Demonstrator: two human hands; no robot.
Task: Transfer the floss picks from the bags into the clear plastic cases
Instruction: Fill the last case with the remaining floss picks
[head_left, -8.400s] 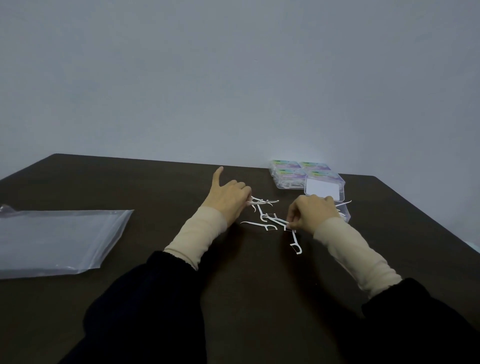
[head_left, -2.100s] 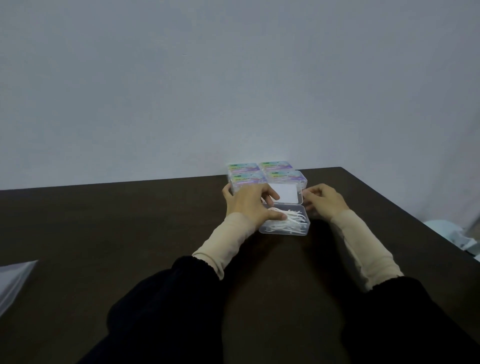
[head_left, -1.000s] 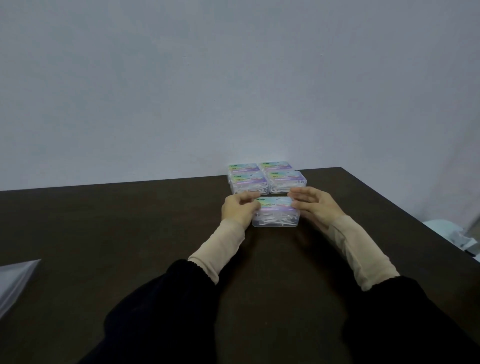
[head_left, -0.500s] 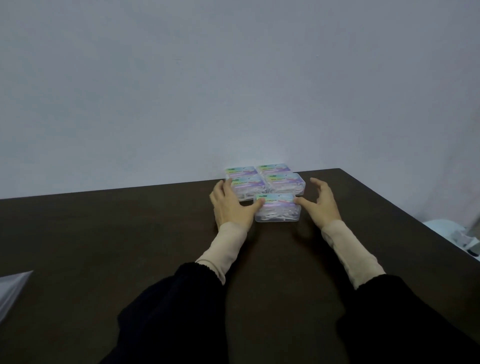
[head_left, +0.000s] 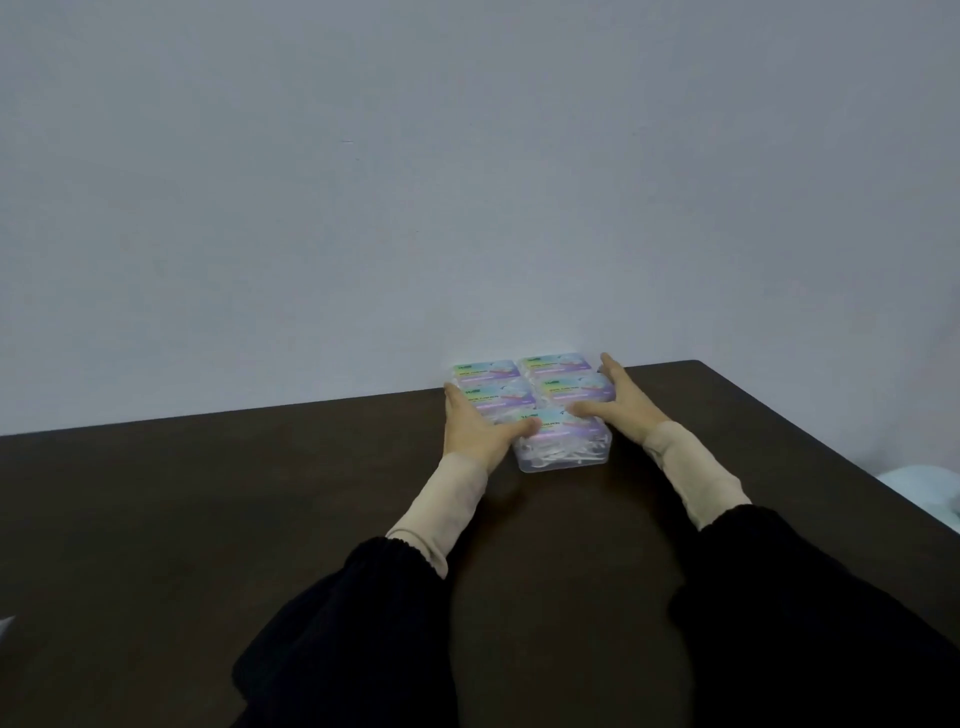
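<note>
Both forearms reach forward over the dark table (head_left: 208, 519), black sleeves nearest the camera, beige cuffs beyond them, converging on the cases at the far edge.

Left hand (head_left: 475, 428): palm down, fingers straight and together, laid along the left side of the case group. Thumb splayed right, tip on the lid of the near case (head_left: 563, 441). Nothing gripped, flat contact only.

Right hand (head_left: 621, 408): same pose mirrored. Straight fingers run along the right side of the group toward the wall, thumb stretched left across the near case's lid. Flat, no curl, holding nothing.

Near case: clear, lid closed, white floss picks (head_left: 558, 456) visible through the front wall. It sits touching the front of the four stacked-label cases (head_left: 524, 382), which form a two-by-two block right against the wall (head_left: 467, 182). All five have coloured labels on top.

Room: the block is at the table's far edge, wall directly behind it. Table's right edge runs diagonally, well right of the right hand; a pale object (head_left: 924, 488) shows past it. Bare dark tabletop stretches left of the left arm and between the arms. A sliver of clear bag (head_left: 4, 626) shows at the left frame edge, well apart from the hands.
</note>
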